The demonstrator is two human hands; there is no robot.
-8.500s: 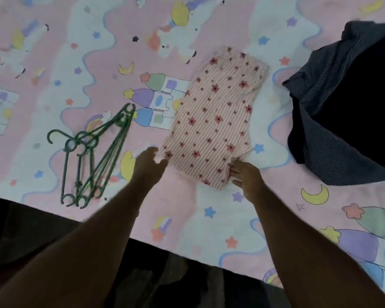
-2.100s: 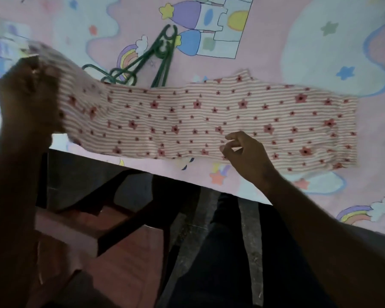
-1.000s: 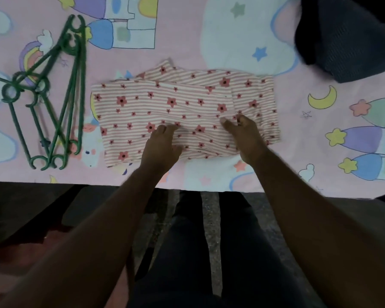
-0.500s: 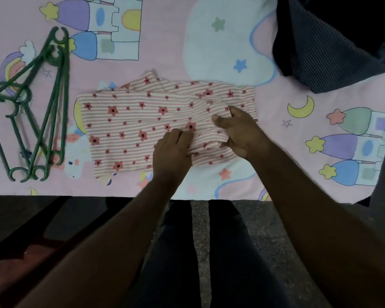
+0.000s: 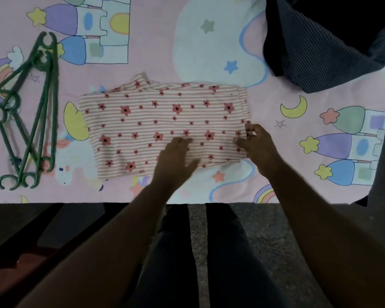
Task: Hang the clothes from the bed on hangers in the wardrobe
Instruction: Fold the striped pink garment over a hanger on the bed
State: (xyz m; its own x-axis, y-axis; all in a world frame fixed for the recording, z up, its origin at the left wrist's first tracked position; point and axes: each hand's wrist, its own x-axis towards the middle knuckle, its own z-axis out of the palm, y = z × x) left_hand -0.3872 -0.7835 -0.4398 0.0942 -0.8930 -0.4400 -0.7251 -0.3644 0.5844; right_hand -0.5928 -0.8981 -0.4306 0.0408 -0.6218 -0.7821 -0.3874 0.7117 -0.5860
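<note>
Now in hand: flattening the folded striped garment (image 5: 160,127), lying mid-bed on the pink sheet (image 5: 187,41), near the front edge.
left hand (image 5: 176,161): straight-fingered, pressing flat on the cloth.
right hand (image 5: 257,143): curled, pinching the folded right edge.
next: likely a reach left to the green hangers (image 5: 31,121), well apart.
change: rightward shift of the right hand from middle to edge; smoother cloth.

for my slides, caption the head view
Left hand presses, right hand pinches a folded star-print garment on the bed beside green hangers.
</note>
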